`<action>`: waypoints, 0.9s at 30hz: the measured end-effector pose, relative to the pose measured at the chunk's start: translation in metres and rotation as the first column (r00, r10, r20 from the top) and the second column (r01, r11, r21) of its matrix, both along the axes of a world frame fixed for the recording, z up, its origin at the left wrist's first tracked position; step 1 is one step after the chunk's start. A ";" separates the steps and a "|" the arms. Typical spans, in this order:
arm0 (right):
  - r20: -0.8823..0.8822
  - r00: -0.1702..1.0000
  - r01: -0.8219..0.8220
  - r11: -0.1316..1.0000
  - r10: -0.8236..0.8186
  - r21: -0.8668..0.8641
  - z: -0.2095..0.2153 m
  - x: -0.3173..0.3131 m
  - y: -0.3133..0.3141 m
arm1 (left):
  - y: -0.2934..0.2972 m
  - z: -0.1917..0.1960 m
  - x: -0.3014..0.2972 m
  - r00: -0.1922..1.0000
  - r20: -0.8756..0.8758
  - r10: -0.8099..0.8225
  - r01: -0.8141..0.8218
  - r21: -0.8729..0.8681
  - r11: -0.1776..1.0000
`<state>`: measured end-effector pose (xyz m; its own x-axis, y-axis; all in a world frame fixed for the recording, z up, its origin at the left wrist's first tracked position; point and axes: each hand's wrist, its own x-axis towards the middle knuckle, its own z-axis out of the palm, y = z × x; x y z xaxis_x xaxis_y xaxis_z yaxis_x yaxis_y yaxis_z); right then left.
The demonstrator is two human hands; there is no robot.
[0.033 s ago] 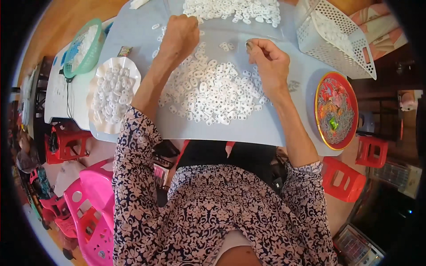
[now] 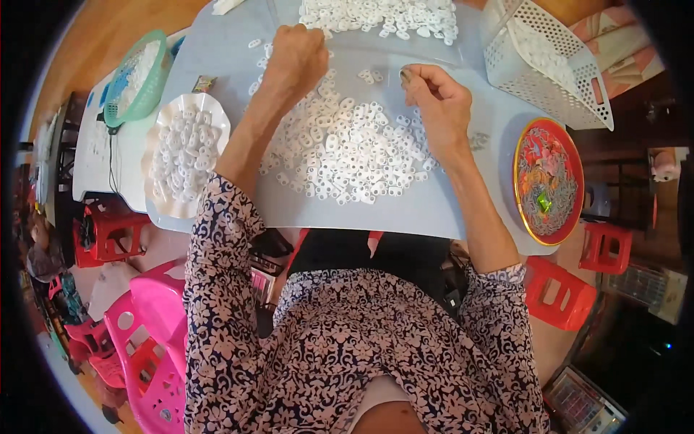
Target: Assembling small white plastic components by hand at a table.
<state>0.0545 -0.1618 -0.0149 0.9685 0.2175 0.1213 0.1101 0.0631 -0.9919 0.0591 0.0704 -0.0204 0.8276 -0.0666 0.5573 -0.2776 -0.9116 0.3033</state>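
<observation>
Baskets [image 2: 549, 65], plates [image 2: 547, 181] around white pieces [image 2: 347, 155]

You're over a pale grey table [image 2: 217, 50] filling the upper frame; low red plastic stools [image 2: 564, 293] sit at right and left, pink plastic chairs [image 2: 148, 340] at lower left, warm brown floor [image 2: 87, 43] at upper left.

My top is a dark navy fabric printed all over with small pale pink and cream scrolls and blossoms. Its sleeves end short of the wrists, about mid-forearm; the right cuff carries a paler band of the same print. Both forearms are bare below the sleeves. My left hand [image 2: 296, 54] and right hand [image 2: 437, 108] are bare: no gloves, watch or bracelets visible. Rings: cannot tell. A paler garment shows at my neckline.
</observation>
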 end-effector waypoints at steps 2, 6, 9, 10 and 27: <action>-0.007 1.000 -0.008 1.000 0.008 -0.002 0.002 -0.002 0.001 | -0.003 -0.005 -0.002 0.999 -0.032 -0.007 0.009 0.078 0.997; -0.003 1.000 -0.014 1.000 0.014 -0.017 0.001 -0.003 0.000 | -0.015 -0.008 -0.013 0.996 -0.089 -0.028 0.041 0.141 0.989; 0.042 0.998 -0.045 0.999 0.045 0.007 -0.002 -0.001 0.002 | -0.020 -0.005 -0.026 0.988 -0.087 -0.130 0.135 0.061 0.989; 0.041 0.998 -0.042 0.999 0.041 0.006 -0.002 -0.002 0.002 | -0.023 -0.002 -0.030 0.987 -0.087 -0.133 0.138 0.060 0.989; 0.116 0.967 -0.221 0.974 0.225 -0.050 0.006 -0.010 0.006 | -0.042 0.006 -0.036 0.807 -0.183 -0.562 0.066 -0.917 0.393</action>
<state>0.0444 -0.1556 -0.0092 0.8738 0.4330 0.2213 0.2153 0.0635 -0.9745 0.0228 0.0287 -0.0147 0.9905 -0.0854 0.1075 -0.1064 0.0182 0.9942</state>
